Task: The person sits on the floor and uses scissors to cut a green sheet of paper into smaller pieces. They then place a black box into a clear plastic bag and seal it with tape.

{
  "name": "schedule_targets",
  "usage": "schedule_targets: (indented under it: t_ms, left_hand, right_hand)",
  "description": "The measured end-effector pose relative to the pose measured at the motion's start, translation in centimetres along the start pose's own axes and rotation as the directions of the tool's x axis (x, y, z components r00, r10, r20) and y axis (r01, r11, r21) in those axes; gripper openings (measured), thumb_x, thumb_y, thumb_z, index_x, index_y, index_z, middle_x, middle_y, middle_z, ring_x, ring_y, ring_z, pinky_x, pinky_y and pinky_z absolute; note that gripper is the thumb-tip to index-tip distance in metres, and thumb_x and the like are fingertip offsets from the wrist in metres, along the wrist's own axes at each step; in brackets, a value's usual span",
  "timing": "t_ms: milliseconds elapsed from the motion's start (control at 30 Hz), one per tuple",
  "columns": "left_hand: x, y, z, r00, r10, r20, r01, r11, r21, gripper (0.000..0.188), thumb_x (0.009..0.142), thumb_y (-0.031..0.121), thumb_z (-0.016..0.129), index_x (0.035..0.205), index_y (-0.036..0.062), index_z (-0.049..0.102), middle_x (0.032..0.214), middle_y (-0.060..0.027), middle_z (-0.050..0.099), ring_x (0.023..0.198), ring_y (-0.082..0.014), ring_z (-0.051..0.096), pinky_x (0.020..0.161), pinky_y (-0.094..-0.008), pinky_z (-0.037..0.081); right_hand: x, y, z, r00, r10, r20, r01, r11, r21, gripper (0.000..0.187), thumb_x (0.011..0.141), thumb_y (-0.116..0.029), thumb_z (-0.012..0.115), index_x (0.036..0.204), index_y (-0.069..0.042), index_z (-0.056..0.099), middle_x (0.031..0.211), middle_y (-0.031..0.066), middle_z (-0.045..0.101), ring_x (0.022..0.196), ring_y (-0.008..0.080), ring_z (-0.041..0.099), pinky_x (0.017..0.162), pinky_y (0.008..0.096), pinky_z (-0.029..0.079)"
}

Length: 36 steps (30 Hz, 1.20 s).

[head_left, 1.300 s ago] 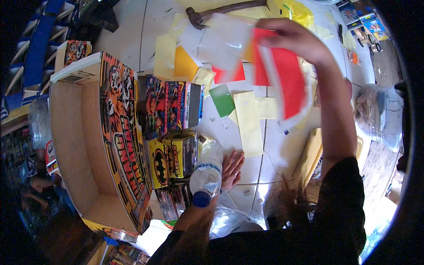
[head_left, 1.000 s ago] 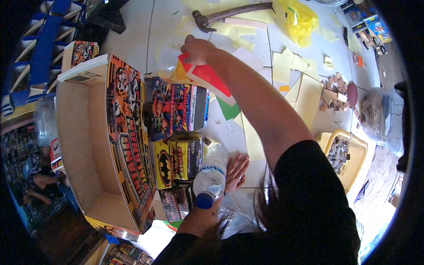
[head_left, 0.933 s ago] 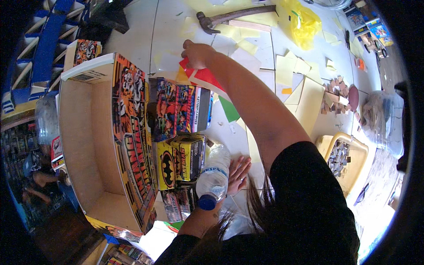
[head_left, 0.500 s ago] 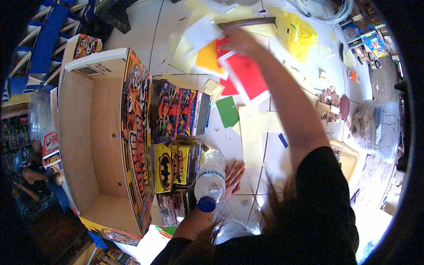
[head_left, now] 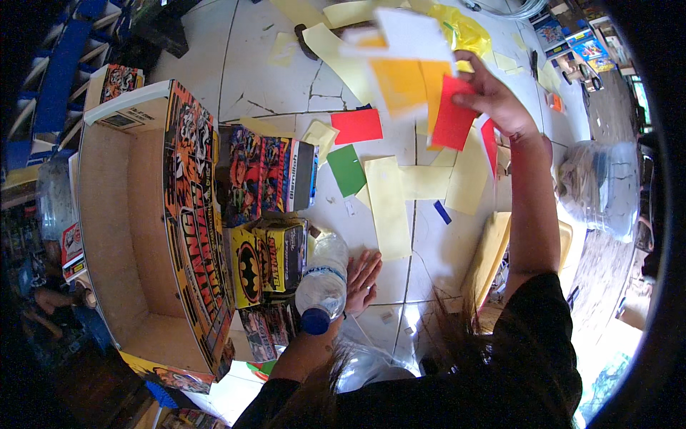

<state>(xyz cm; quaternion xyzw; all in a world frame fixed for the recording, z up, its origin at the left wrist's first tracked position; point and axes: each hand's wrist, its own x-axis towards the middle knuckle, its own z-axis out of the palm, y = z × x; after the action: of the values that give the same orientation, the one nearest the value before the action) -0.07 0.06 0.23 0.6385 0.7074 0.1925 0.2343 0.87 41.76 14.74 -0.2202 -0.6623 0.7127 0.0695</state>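
Since half a second before, the right hand (head_left: 493,100) had swung outward from just past 12 o'clock to about 2 o'clock from the view's centre, carrying coloured sheets with it. Its fingers were closed on a red sheet (head_left: 451,118), with the thumb on top, and orange sheets (head_left: 406,82) fanned out to the left of it. Near them a white sheet (head_left: 418,34) was blurred; whether the hand gripped it too I could not tell. Just before 6 o'clock, the left hand (head_left: 363,281) lay flat on the tiled floor, fingers extended and slightly apart, gripping nothing visible. Beside it, a clear bottle (head_left: 323,279) with a blue cap overlapped the wrist in the view.

Near the centre at 12 o'clock lay a green piece (head_left: 346,171), with a red piece (head_left: 357,126) beyond it. A pale yellow strip (head_left: 388,207) and a small blue piece (head_left: 442,212) lay toward 3 o'clock. Farther out, a yellow plastic bag (head_left: 463,37) sat at 1 o'clock, and a yellow tub (head_left: 488,252) past 3 o'clock, partly hidden by the right arm. A yellow-and-black box (head_left: 246,264) stood at 8 o'clock, a multicoloured box (head_left: 257,175) at 10, and a long open box (head_left: 146,229) at 9.
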Motion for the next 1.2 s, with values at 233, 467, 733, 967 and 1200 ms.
schedule_targets:
  t_ms: [233, 467, 733, 967, 1200]
  left_hand:
    - [0.0, -0.1, 0.1, 1.0, 0.006, 0.0, -0.006, 0.999, 0.045, 0.06, 0.077, 0.024, 0.051, 0.133, 0.0095, 0.036, 0.143, -0.0041, 0.027, 0.132, -0.0256, 0.024, 0.106, -0.0466, 0.02]
    - [-0.1, -0.2, 0.3, 1.0, 0.006, -0.007, -0.006, 1.0, 0.025, 0.059, 0.077, 0.024, 0.051, 0.133, 0.0091, 0.036, 0.143, -0.0048, 0.026, 0.133, -0.026, 0.022, 0.106, -0.0474, 0.02]
    - [0.0, -0.3, 0.3, 0.999, 0.021, -0.041, -0.023, 0.999, -0.035, 0.062, 0.075, 0.023, 0.052, 0.133, 0.0084, 0.036, 0.144, -0.0055, 0.026, 0.133, -0.0267, 0.022, 0.104, -0.0489, 0.022]
    - [-0.1, -0.3, 0.3, 0.999, 0.019, -0.028, -0.02, 1.0, -0.023, 0.064, 0.073, 0.022, 0.054, 0.133, 0.0082, 0.035, 0.143, -0.0058, 0.026, 0.133, -0.0271, 0.022, 0.104, -0.0489, 0.022]
    - [-0.1, -0.5, 0.6, 0.997, 0.041, -0.072, -0.046, 0.997, -0.062, 0.065, 0.073, 0.02, 0.054, 0.134, 0.0089, 0.035, 0.144, -0.0053, 0.024, 0.134, -0.0276, 0.02, 0.105, -0.0497, 0.02]
  right_hand:
    - [6.3, 4.2, 7.4, 0.885, 0.406, 0.228, -0.085, 0.622, -0.778, 0.081, 0.064, -0.012, 0.066, 0.133, -0.008, 0.024, 0.109, 0.0275, 0.055, 0.099, 0.0357, 0.057, 0.086, 0.0383, 0.044]
    - [8.3, 7.8, 9.9, 0.948, 0.317, 0.032, -0.068, 0.3, -0.952, 0.079, 0.056, -0.024, 0.079, 0.121, -0.008, 0.036, 0.099, 0.0176, 0.06, 0.095, 0.0348, 0.057, 0.079, 0.0433, 0.046]
    - [8.0, 8.9, 11.0, 0.993, 0.104, -0.063, -0.084, 0.217, -0.973, 0.067, 0.056, -0.025, 0.079, 0.112, -0.007, 0.048, 0.094, 0.0127, 0.06, 0.091, 0.0319, 0.059, 0.078, 0.0416, 0.047]
    - [9.0, 10.4, 9.9, 0.987, 0.094, -0.131, -0.157, 0.359, -0.92, 0.056, 0.057, -0.016, 0.073, 0.108, -0.005, 0.053, 0.091, 0.0161, 0.06, 0.089, 0.0329, 0.059, 0.078, 0.039, 0.048]
    - [1.1, -1.4, -0.6, 0.961, 0.116, -0.252, -0.243, 0.789, -0.564, 0.045, 0.071, -0.028, 0.068, 0.103, 0.002, 0.058, 0.089, 0.0101, 0.063, 0.083, 0.0162, 0.059, 0.078, 0.0284, 0.046]
